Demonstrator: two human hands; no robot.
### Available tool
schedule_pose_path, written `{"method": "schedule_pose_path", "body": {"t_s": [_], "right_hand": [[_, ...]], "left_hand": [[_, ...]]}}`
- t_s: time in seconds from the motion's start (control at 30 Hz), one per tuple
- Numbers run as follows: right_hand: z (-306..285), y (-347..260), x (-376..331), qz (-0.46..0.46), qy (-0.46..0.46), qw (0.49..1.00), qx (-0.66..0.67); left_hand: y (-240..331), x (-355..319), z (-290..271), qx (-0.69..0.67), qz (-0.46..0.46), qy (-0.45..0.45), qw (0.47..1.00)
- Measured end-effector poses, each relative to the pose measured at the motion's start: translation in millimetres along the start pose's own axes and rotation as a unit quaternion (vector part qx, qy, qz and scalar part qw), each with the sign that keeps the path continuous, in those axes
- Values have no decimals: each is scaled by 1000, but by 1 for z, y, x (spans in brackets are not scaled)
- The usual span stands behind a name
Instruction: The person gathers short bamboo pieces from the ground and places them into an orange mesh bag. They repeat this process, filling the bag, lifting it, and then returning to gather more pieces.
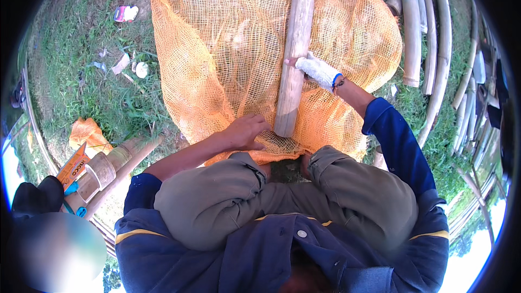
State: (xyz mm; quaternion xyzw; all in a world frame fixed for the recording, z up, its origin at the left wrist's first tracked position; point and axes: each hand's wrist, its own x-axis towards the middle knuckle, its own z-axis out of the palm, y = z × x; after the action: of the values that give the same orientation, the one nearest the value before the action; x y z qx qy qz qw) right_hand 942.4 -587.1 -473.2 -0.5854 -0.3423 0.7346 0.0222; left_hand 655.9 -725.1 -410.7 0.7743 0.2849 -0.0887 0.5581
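A length of weathered bamboo pole (290, 87) lies on a wide orange mesh net (217, 32), its near end just in front of my knees. My right hand (315, 70), in a white fingerless-looking glove with a blue cuff edge, grips the pole partway along from its right side. Close to the pole's near end, my bare left hand (247, 132) rests on the mesh with thumb and fingers apart. It holds nothing I can see. Pale shapes show through the net; what they are is unclear.
Long bamboo poles (410, 38) lie on the grass to the right, with more stacked beyond. At left are litter (126, 13), a small orange mesh bundle (89, 134), a saw-like tool with an orange part (73, 167) and thick bamboo pieces (122, 154).
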Motion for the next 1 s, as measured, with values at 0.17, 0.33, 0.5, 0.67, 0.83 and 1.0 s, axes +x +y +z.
{"method": "schedule_pose_path", "body": {"t_s": [0.17, 0.33, 0.5, 0.67, 0.83, 1.0], "right_hand": [[14, -13, -25, -30, 16, 995, 99], [9, 6, 6, -3, 80, 993, -83], [-15, 9, 0, -5, 35, 989, -142], [-40, 39, -43, -148, 214, 913, -313], [-54, 74, -47, -173, 226, 916, -284], [-69, 127, -71, -121, 230, 933, -248]], "left_hand": [[4, -6, 18, -68, 46, -135, 987], [4, 18, -26, -188, -18, -157, 969], [1, 66, -166, -179, -98, 124, 971], [-33, 164, -311, 145, 14, 451, 880], [-105, 260, -421, 145, -155, 525, 824], [-71, 331, -421, 39, -201, 548, 811]]}}
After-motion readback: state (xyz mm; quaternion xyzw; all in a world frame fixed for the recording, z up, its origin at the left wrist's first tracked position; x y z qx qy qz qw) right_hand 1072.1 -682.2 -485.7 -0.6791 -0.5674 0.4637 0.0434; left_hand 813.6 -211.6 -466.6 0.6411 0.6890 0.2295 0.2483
